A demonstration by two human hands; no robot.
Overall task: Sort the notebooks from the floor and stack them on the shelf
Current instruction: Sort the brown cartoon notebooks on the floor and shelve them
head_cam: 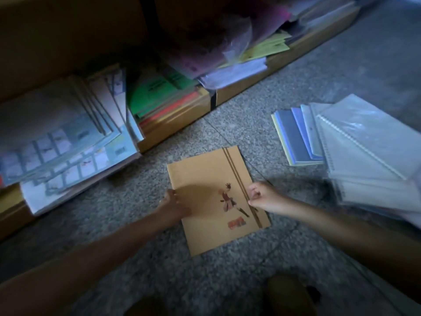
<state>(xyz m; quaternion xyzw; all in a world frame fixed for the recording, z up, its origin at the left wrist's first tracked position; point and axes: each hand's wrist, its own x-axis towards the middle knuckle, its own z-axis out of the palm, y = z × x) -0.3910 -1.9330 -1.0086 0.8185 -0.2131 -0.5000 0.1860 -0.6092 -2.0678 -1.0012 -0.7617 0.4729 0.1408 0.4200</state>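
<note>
On the floor (230,126), straight ahead of the kneeling person, lies the tan notebook (205,174), flat and cover up. A doubled edge at its far corner hints that more than one lies there, though I cannot tell for sure. Its long axis runs away from the person, with the far end swung a little to the left. Two dark stripes (237,176) run down the cover close to its right long edge.

The left hand (174,201) grips the notebook's left long edge about halfway along, fingers curled at the edge. The right hand (259,195) pinches the opposite long edge, just outside the stripes, at much the same height. So the notebook is held between the two hands across its short width. Neither hand is nearer than the other.

The shelf (182,124) stands beyond the notebook's far short end and to the left of it, near but not touching. A pale stack (59,137) lies to the notebook's far left, and green and orange covers (159,96) lie directly beyond it. To the notebook's right, well apart on the floor, sit a fan of blue notebooks (293,137) and some clear-covered spiral ones (364,147).

The coming move, as I judge it, is a lift and a carry forward and leftward along the notebook's own long axis, far end leading.
</note>
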